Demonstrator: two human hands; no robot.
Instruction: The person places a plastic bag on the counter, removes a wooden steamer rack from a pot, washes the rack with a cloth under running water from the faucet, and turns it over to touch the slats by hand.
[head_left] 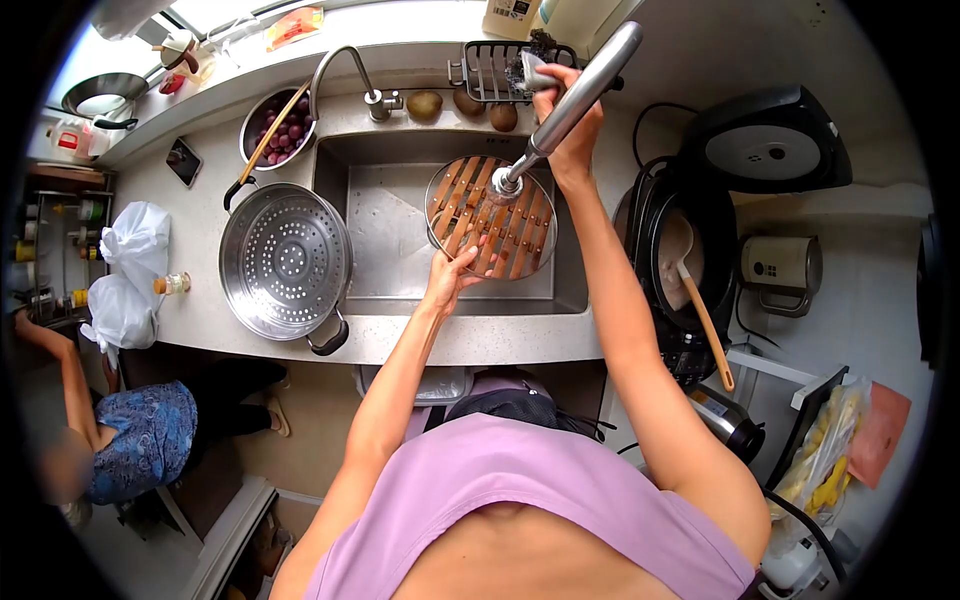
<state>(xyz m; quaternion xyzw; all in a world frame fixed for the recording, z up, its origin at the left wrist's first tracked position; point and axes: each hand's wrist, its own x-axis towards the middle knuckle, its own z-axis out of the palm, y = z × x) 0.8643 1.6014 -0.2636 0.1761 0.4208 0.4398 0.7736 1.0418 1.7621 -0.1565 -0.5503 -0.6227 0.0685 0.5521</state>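
Observation:
My left hand [452, 276] grips the near edge of a round rack with brown slats [470, 205], which is tilted over the steel sink [375, 245]. A thick metal faucet [582, 95] reaches over the rack, its spout end just above the slats. My right hand [570, 110] is up at the back of the counter, partly behind the faucet. Its fingers are closed around the grey handle of a steel wool scrubber [525, 72], beside a black wire dish rack [488, 68].
Left of the sink stand a steamer pot [290, 262] and a bowl of dark red fruit [290, 135]. A rice cooker [680, 290] holding a ladle stands open at right. Several round brownish fruits [424, 105] line the sink's back edge. Another person [145, 425] is at far left.

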